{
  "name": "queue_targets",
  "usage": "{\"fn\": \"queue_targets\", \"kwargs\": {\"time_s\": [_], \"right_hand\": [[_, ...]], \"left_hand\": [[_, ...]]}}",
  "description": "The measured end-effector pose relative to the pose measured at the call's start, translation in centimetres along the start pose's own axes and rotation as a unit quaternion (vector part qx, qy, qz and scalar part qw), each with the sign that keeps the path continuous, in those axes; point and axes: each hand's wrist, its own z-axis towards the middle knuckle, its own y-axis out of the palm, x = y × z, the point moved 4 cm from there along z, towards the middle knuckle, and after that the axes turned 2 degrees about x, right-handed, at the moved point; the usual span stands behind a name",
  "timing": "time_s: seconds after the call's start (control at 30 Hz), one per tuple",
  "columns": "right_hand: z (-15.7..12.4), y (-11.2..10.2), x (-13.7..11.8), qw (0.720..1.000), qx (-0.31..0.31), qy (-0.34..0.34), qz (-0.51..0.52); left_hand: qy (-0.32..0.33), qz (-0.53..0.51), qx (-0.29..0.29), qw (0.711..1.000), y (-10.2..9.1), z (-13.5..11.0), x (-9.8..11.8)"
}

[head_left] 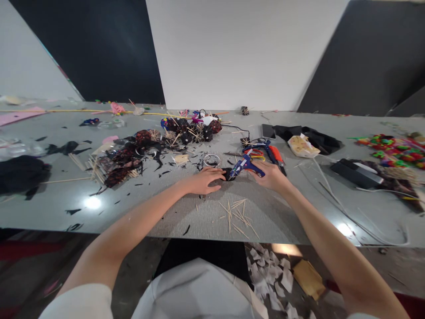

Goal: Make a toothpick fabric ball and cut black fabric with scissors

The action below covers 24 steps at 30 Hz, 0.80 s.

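Observation:
My right hand (271, 176) is wrapped round the handle of a blue glue gun (245, 165). Its nozzle points down and left at a small black piece (229, 174). My left hand (206, 180) rests on the table beside that piece, its fingertips touching the left side and holding it in place. What the black piece is made of is too small to tell. Just behind my left hand lies a roll of clear tape (211, 160). Several loose wooden sticks (235, 216) are scattered on the table in front of my hands.
Black balls stuck with sticks (195, 132) crowd the back middle. Dark patterned fabric (121, 161) and cut scraps lie to the left. Pliers with orange handles (275, 154), a phone (267, 131) and a black box (357, 173) stand to the right, with a white cable (332, 190) crossing there.

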Motion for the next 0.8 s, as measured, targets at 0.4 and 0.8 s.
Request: {"fn": "queue_targets", "kwargs": {"time_s": [0.4,0.8], "right_hand": [[0.0,-0.2,-0.1,1.0,0.007,-0.008,0.004],[-0.5,-2.9,1.9,0.991,0.089,0.093,0.036]], "left_hand": [[-0.004,-0.003,-0.005,1.0,-0.1,0.0,0.0],[-0.011,-0.009,-0.023,1.0,-0.3,0.0,0.1]]}}
